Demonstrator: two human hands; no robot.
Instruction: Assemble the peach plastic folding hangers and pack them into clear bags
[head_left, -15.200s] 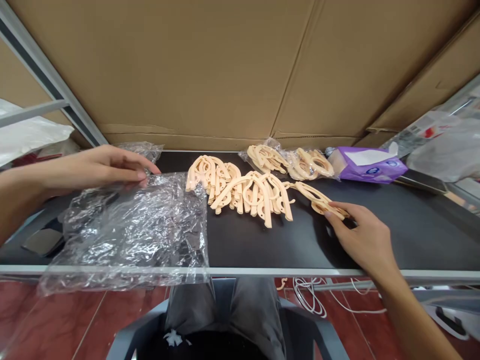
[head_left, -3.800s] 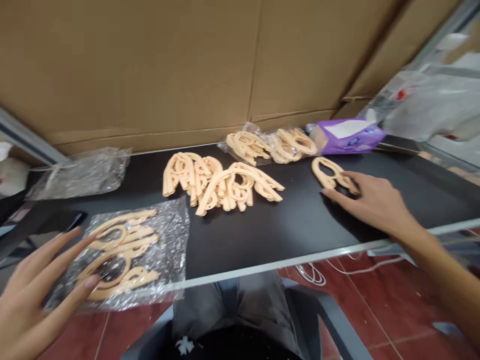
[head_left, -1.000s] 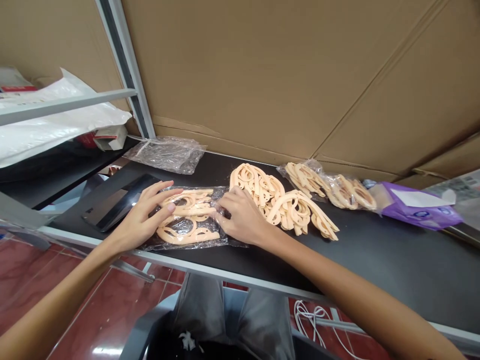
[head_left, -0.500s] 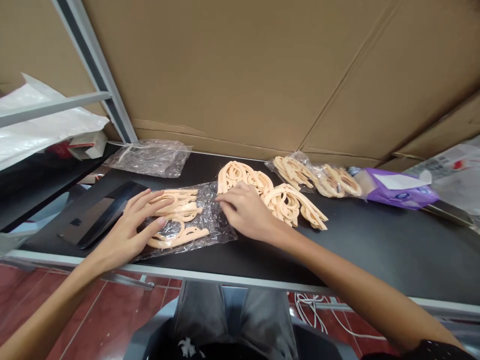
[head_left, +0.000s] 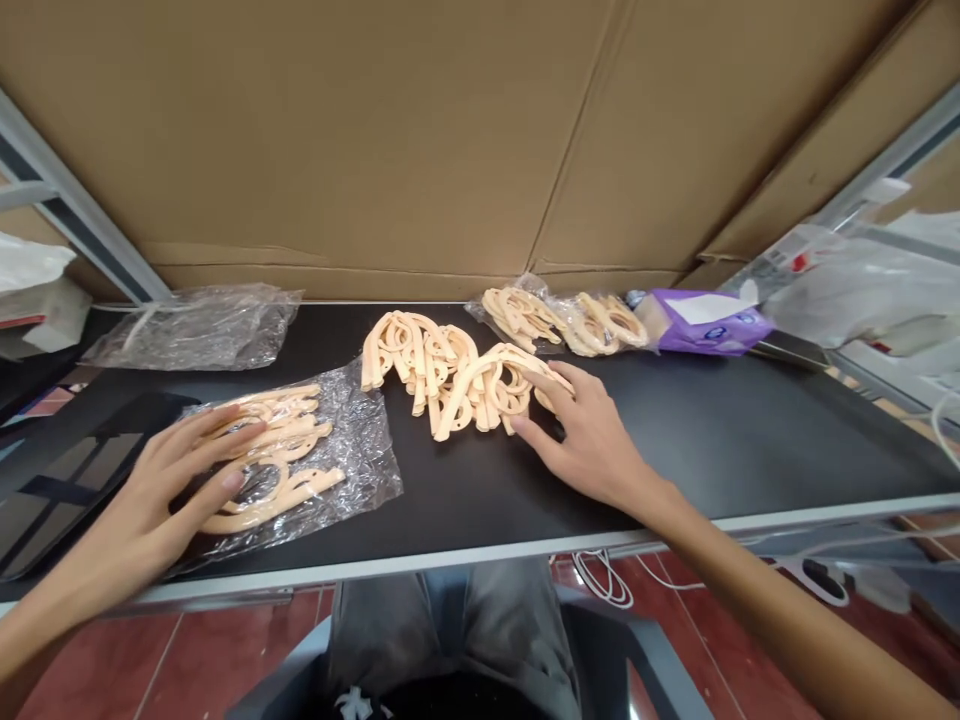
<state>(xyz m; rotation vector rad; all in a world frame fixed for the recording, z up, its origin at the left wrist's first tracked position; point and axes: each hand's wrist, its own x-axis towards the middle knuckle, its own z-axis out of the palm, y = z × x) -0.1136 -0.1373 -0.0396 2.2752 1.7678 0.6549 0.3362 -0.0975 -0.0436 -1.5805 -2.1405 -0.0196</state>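
Observation:
My left hand [head_left: 169,490] lies with fingers spread on a clear plastic bag [head_left: 367,450]. Inside the bag are several beige folding hangers [head_left: 289,490], partly hidden by the fingers. My right hand [head_left: 589,430] is at the right end of a loose pile of beige folding hangers [head_left: 420,355] with curved arms and round loops. Its fingers rest over the nearest hangers [head_left: 487,390], with the thumb apart at the front, not closed round them.
At the back are bagged beige pieces [head_left: 592,325], a purple tissue pack [head_left: 709,320] and a crumpled clear bag [head_left: 210,325]. A dark glossy flat object [head_left: 75,475] lies left on the black table [head_left: 720,440]. Cardboard [head_left: 360,150] stands behind.
The view has swung to the right. My right hand has moved from the bag's open end to the pile's right end, its fingers spreading. The pile's right part sits closer in. My left hand stays on the bag.

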